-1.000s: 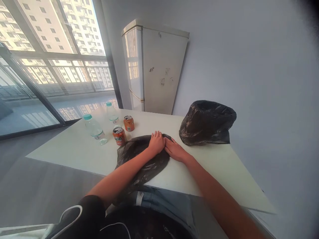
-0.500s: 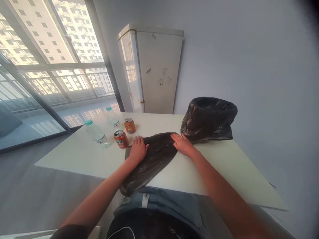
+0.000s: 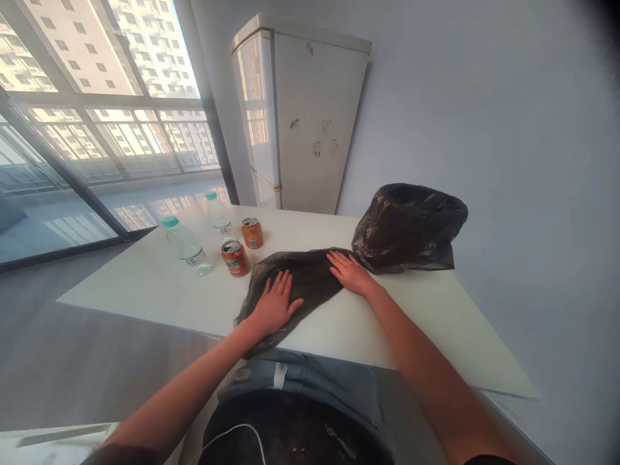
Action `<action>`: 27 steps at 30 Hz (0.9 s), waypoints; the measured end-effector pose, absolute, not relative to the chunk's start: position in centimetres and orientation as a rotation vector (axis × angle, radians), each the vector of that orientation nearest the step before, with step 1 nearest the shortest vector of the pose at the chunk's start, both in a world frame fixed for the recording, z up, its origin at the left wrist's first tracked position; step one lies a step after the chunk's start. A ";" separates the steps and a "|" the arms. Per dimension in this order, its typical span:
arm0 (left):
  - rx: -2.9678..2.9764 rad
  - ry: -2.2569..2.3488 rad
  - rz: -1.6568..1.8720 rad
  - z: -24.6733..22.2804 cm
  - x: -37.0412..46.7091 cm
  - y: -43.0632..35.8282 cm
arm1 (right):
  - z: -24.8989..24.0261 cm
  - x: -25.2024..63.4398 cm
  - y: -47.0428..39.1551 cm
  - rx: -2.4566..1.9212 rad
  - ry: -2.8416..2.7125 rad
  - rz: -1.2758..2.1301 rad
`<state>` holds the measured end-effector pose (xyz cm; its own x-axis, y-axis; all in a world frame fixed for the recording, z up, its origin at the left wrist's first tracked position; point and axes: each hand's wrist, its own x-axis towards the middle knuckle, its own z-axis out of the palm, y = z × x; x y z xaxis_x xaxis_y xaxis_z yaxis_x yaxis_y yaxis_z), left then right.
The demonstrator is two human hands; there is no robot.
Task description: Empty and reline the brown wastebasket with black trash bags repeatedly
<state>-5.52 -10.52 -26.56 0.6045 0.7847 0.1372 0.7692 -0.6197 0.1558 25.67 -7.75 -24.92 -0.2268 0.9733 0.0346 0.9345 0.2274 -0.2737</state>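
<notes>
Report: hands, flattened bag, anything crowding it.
Left hand and right hand open on flattened bag. Bag lying on table. Nearer can, upright black bag close by.

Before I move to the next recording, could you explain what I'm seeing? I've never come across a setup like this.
There is no machine: these are a person's two bare hands, seen by a camera worn on the head, looking forward and down. On the white table lies a flattened black bag. The left hand rests spread on it; the right hand lies at its right end. Neither appears to grip anything. Farther right stands a second black bag, open at the top. On the left are two clear bottles and two orange cans.
</notes>
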 end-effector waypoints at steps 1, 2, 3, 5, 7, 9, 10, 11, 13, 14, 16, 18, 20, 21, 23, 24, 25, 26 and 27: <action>2.736 1.357 0.311 -26.6 -7.0 -10.6 | -25.0 25.8 -7.7 -1.817 -2.296 0.294; 2.730 1.372 0.326 -26.6 -8.3 -10.7 | -25.0 25.9 -7.7 -1.820 -2.291 0.304; 2.720 1.390 0.335 -26.5 -9.4 -10.9 | -25.0 26.0 -7.7 -1.829 -2.283 0.316; 2.672 1.507 0.357 -25.9 -10.8 -11.6 | -25.0 26.0 -7.9 -1.860 -2.260 0.333; 2.602 1.710 0.442 -24.9 -11.4 -12.7 | -24.9 25.8 -8.1 -1.902 -2.232 0.334; 2.548 1.824 0.627 -23.5 -11.2 -14.2 | -24.9 25.4 -8.3 -1.957 -2.202 0.317; 2.533 1.812 0.733 -22.8 -10.8 -15.1 | -24.9 25.2 -8.5 -1.987 -2.186 0.306; 2.527 1.754 0.821 -22.2 -10.4 -16.0 | -24.8 25.0 -8.7 -2.023 -2.170 0.297; 2.520 1.595 0.918 -21.8 -9.3 -17.7 | -24.6 24.5 -9.5 -2.096 -2.141 0.297; 2.523 1.517 0.927 -22.0 -8.7 -18.6 | -24.3 24.3 -10.2 -2.138 -2.128 0.300; 2.544 1.362 0.894 -23.0 -7.4 -19.9 | -23.7 23.7 -12.2 -2.256 -2.084 0.275; 2.565 1.235 0.856 -24.4 -6.0 -20.8 | -23.0 22.9 -14.9 -2.419 -1.995 0.161; 2.581 1.127 0.820 -25.5 -4.8 -21.4 | -22.4 21.8 -18.2 -2.559 -1.886 0.006; 2.591 1.075 0.798 -25.7 -4.3 -21.5 | -22.2 21.1 -19.9 -2.599 -1.846 -0.039; 2.618 0.983 0.741 -25.8 -3.6 -21.5 | -22.0 19.8 -23.5 -2.621 -1.828 -0.013; 2.632 0.954 0.710 -25.7 -3.5 -21.5 | -22.0 19.2 -25.2 -2.594 -1.850 0.041; 2.648 0.932 0.686 -25.5 -3.5 -21.6 | -21.9 18.8 -26.8 -2.531 -1.892 0.101; 2.663 0.917 0.668 -25.4 -3.7 -21.6 | -21.7 18.7 -28.3 -2.428 -1.950 0.141; 2.674 0.906 0.661 -25.4 -3.9 -21.7 | -21.3 18.8 -29.5 -2.291 -2.022 0.150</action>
<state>-3.90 -21.73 -25.41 0.7050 0.6227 0.3396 0.5133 -0.7783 0.3616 18.80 -29.53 -21.28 0.1234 0.9922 -0.0188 0.9842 -0.1248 -0.1260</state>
